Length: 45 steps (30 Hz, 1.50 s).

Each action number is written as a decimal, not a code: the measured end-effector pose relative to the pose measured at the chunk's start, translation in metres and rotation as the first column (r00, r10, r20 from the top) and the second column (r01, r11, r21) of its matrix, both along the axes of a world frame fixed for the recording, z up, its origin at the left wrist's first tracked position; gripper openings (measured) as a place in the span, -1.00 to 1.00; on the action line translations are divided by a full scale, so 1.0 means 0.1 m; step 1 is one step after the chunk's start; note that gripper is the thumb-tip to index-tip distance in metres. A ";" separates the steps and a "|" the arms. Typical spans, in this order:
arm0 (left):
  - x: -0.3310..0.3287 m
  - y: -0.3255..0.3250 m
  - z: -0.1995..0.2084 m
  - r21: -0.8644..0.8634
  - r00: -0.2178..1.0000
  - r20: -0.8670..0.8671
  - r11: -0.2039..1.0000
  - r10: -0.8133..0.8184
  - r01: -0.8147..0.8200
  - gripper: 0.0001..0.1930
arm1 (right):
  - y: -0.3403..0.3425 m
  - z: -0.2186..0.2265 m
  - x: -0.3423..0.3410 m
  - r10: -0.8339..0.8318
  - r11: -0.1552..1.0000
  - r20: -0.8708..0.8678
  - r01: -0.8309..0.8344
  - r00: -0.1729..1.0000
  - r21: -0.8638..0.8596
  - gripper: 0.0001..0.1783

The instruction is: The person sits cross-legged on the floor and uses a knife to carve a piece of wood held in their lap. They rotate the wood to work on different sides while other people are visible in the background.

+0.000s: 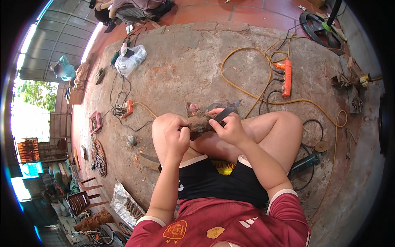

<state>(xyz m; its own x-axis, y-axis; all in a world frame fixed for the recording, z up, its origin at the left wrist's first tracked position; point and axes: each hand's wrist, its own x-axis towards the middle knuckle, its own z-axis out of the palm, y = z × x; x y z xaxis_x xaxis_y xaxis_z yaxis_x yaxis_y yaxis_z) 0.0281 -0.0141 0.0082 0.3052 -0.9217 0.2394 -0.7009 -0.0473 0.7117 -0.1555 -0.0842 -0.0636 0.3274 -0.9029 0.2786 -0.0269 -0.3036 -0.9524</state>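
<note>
Between my bent legs, a rough brown piece that looks like carved wood (199, 123) is held over my lap. My left hand (177, 132) is closed around its left end, thumb pressed on the near side. On its right side, my right hand (230, 131) pinches a dark flat strip (223, 115) between thumb and fingers, close against the piece. Whether the strip is sandpaper or a thin file cannot be made out. Part of the wooden piece is hidden behind my fingers.
An orange power strip (287, 78) with a yellow cord lies ahead on the right, a smaller orange socket block (127, 109) on the left. By my right thigh is a green power tool (305, 163). A clear plastic bag (131, 60) lies far left; another person (138, 11) sits beyond.
</note>
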 end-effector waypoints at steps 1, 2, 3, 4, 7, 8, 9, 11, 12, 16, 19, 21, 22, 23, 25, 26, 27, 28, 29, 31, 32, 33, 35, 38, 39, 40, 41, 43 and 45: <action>-0.01 -0.01 0.00 -0.013 1.000 0.003 1.000 -0.004 0.004 -0.91 | 0.01 0.00 0.00 -0.015 1.000 0.016 0.015 1.000 0.008 -0.80; -0.01 -0.02 -0.01 -0.025 1.000 0.007 1.000 -0.007 0.007 -0.91 | 0.01 0.00 0.01 -0.030 0.999 0.032 0.030 0.999 0.016 -0.79; -0.02 -0.02 -0.01 -0.038 1.000 0.010 0.999 -0.011 0.011 -0.91 | 0.01 -0.01 0.01 -0.045 0.999 0.048 0.044 0.998 0.024 -0.78; -0.03 -0.02 -0.01 -0.039 1.000 0.012 0.999 -0.009 0.009 -0.91 | 0.02 -0.01 0.01 -0.020 0.995 0.051 0.015 0.998 0.101 -0.77; -0.03 -0.02 -0.01 -0.048 1.000 0.021 0.999 -0.005 0.006 -0.91 | 0.02 -0.05 -0.01 0.028 0.967 0.051 -0.040 0.998 0.253 -0.76; -0.03 -0.03 -0.01 -0.055 1.000 0.027 0.998 -0.005 0.007 -0.91 | 0.02 -0.08 -0.01 0.027 0.967 0.037 -0.035 0.999 0.252 -0.75; -0.03 -0.03 -0.01 -0.062 0.999 0.032 0.998 -0.006 0.008 -0.91 | 0.02 -0.11 -0.01 0.026 0.967 0.023 -0.031 0.999 0.252 -0.75; -0.03 -0.03 0.00 -0.053 1.000 0.025 0.999 0.004 -0.003 -0.91 | 0.02 -0.10 0.00 0.033 0.959 0.046 -0.045 0.998 0.281 -0.75; -0.02 -0.03 0.00 -0.049 1.000 0.021 0.999 0.009 -0.008 -0.91 | 0.03 -0.10 0.00 0.037 0.954 0.058 -0.052 0.998 0.295 -0.75; -0.01 -0.03 0.00 -0.059 1.000 0.007 0.998 0.013 -0.012 -0.91 | 0.06 -0.04 0.03 0.001 0.974 0.026 -0.007 1.000 0.227 -0.77; -0.02 -0.04 0.00 -0.055 1.000 0.008 0.998 0.013 -0.012 -0.91 | 0.08 -0.05 0.05 -0.022 0.972 0.052 0.009 0.998 0.236 -0.78; -0.03 -0.04 0.01 -0.044 1.000 0.016 0.999 0.014 -0.013 -0.91 | 0.06 -0.10 0.03 -0.028 0.960 0.066 0.008 0.997 0.280 -0.79; -0.02 -0.04 0.01 -0.042 1.000 0.020 0.999 0.014 -0.013 -0.91 | 0.05 -0.11 0.02 -0.024 0.948 0.089 -0.006 0.996 0.318 -0.79; -0.02 -0.03 0.00 -0.040 1.000 0.024 0.999 0.014 -0.013 -0.91 | 0.03 -0.12 0.00 -0.021 0.934 0.111 -0.020 0.994 0.355 -0.79; -0.03 -0.02 0.00 -0.041 1.000 0.024 0.999 0.014 -0.013 -0.91 | 0.02 -0.12 -0.02 -0.006 0.932 0.116 -0.037 0.993 0.361 -0.79; -0.04 -0.02 0.00 -0.045 1.000 0.019 0.999 0.016 -0.015 -0.91 | 0.03 -0.10 -0.03 0.007 0.943 0.098 -0.039 0.995 0.330 -0.79; -0.05 -0.02 0.00 -0.048 1.000 0.014 0.999 0.019 -0.018 -0.91 | 0.05 -0.07 -0.04 0.020 0.953 0.079 -0.043 0.997 0.299 -0.80; -0.05 -0.02 0.00 -0.046 1.000 0.012 0.999 0.026 -0.026 -0.91 | 0.06 -0.03 -0.02 0.024 0.952 0.079 -0.047 0.997 0.301 -0.80; -0.05 -0.01 -0.01 -0.044 0.999 0.010 0.998 0.036 -0.036 -0.92 | 0.09 0.02 0.00 0.031 0.951 0.079 -0.053 0.996 0.304 -0.80; -0.02 0.02 -0.04 -0.054 0.999 0.032 0.998 0.024 -0.023 -0.93 | 0.12 -0.01 0.03 0.023 0.966 0.053 -0.036 0.998 0.256 -0.79; 0.00 0.00 -0.03 -0.073 0.998 0.067 0.997 0.003 0.002 -0.93 | 0.09 -0.08 0.05 0.008 0.980 0.038 -0.016 0.999 0.197 -0.79; 0.03 0.00 -0.04 -0.091 0.995 0.102 0.996 -0.012 0.022 -0.94 | 0.07 -0.14 0.05 -0.004 0.991 0.025 0.000 1.000 0.137 -0.78; -0.02 -0.02 -0.05 -0.091 0.998 0.054 0.996 0.032 -0.027 -0.95 | 0.04 -0.08 0.02 -0.029 0.988 0.052 0.021 0.998 0.150 -0.78; -0.04 -0.05 -0.04 -0.076 0.999 0.002 0.997 0.033 -0.032 -0.95 | 0.02 -0.06 -0.01 -0.029 0.957 0.143 -0.014 0.989 0.290 -0.80; 0.00 -0.03 -0.06 -0.066 0.999 -0.007 0.997 0.033 -0.034 -0.94 | 0.03 -0.01 0.00 0.014 0.950 0.128 -0.054 0.992 0.308 -0.81; 0.01 -0.02 -0.07 -0.056 0.999 -0.018 0.997 0.044 -0.044 -0.94 | 0.05 -0.02 0.02 0.033 0.959 0.121 -0.066 0.992 0.275 -0.80; 0.03 -0.01 -0.07 -0.046 0.998 -0.028 0.998 0.051 -0.052 -0.94 | 0.07 -0.04 0.05 0.049 0.968 0.116 -0.076 0.992 0.241 -0.80; 0.05 0.02 -0.09 -0.042 0.998 -0.041 0.998 0.054 -0.056 -0.93 | 0.09 -0.06 0.07 0.072 0.967 0.126 -0.100 0.989 0.232 -0.78; 0.07 0.01 -0.09 -0.054 0.998 -0.041 0.997 0.053 -0.056 -0.92 | 0.08 -0.07 0.08 0.054 0.966 0.139 -0.087 0.989 0.244 -0.78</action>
